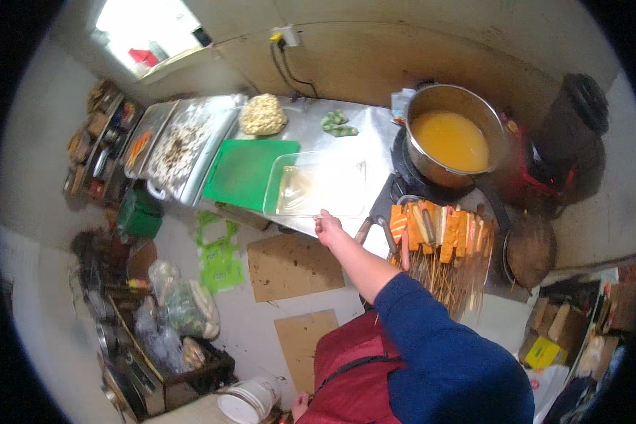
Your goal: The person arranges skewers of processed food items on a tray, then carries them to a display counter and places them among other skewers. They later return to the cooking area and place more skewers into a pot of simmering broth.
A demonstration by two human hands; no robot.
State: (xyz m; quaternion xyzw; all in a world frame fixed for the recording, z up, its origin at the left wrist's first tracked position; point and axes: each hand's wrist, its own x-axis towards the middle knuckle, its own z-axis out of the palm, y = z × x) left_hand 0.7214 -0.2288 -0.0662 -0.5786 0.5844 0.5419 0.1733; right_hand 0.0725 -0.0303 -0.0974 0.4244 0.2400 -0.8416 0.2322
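My right hand (328,228) pinches the near rim of a clear rectangular plastic container (318,185). The container rests on the metal worktop, its left side overlapping a green cutting board (244,172). Only a small part of my left hand (299,405) shows, low beside the dark red apron (344,365); its fingers are mostly hidden. Right of my right hand lie many skewered foods (440,228) on wooden sticks, with dark tong-like handles (384,233) beside them. Behind them stands a large metal pot (450,138) of yellow-orange liquid.
A bag of pale pieces (263,115) and a green patterned bundle (338,124) lie at the back. Trays (183,151) stand at the left. Cardboard sheets (296,265) cover parts of the floor; a white bucket (246,400) and bagged vegetables (188,310) are lower left.
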